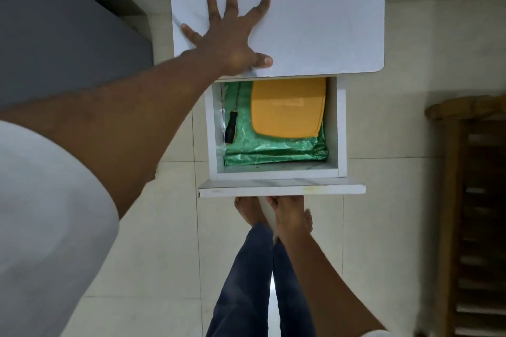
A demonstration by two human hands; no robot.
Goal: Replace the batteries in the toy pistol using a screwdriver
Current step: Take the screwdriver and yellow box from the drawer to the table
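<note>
A white drawer (276, 172) with flat, smooth painted walls stands pulled out from under a matte white worktop (315, 13) whose near right corner is rounded. Inside the drawer, a crinkled, glossy green plastic bag (273, 149) covers the floor, and a smooth yellow-orange box (287, 107) with rounded corners lies on it toward the drawer's right wall and back. The screwdriver (231, 124) lies along the drawer's left wall: a thin dark shaft running back under the worktop edge, and a black ribbed handle with a yellow stripe pointing toward the drawer front. A strip of open bag separates it from the box. The left hand (232, 38) lies flat on the worktop just behind the drawer's opening, its grip apart, fingers spread wide. The right hand (290, 216) is at the underside of the drawer front; its fingertips are hidden there, so its grip cannot be told. Pale floor tiles (383, 227) lie below the drawer.
</note>
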